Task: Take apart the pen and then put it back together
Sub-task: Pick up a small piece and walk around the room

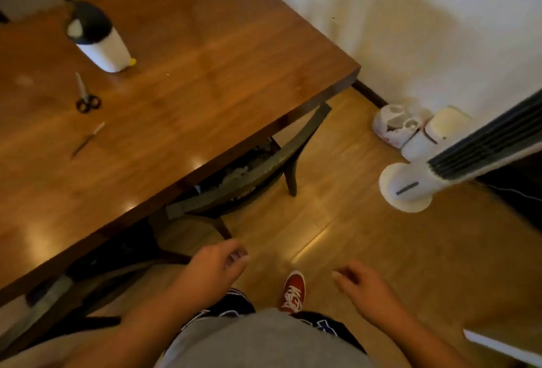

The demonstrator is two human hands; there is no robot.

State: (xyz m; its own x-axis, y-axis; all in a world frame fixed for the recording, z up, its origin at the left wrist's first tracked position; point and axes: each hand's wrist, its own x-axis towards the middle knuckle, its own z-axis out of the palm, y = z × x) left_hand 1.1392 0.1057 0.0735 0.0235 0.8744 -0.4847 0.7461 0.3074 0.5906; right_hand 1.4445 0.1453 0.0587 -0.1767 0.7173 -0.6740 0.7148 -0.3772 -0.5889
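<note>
A thin dark pen (87, 140) with a pale end lies on the wooden table (205, 74) near its left side, pointing diagonally. My left hand (214, 269) hangs below the table's near edge, over the floor, fingers loosely curled and holding nothing. My right hand (362, 287) is further right over the floor, fingers also loosely curled and empty. Both hands are far from the pen.
Small black-handled scissors (86, 96) lie just beyond the pen. A white cylinder with a black top (98, 40) stands behind them. A dark chair (249, 174) is tucked under the table. A white tower fan (440, 168) and white shoes (396, 124) sit by the wall.
</note>
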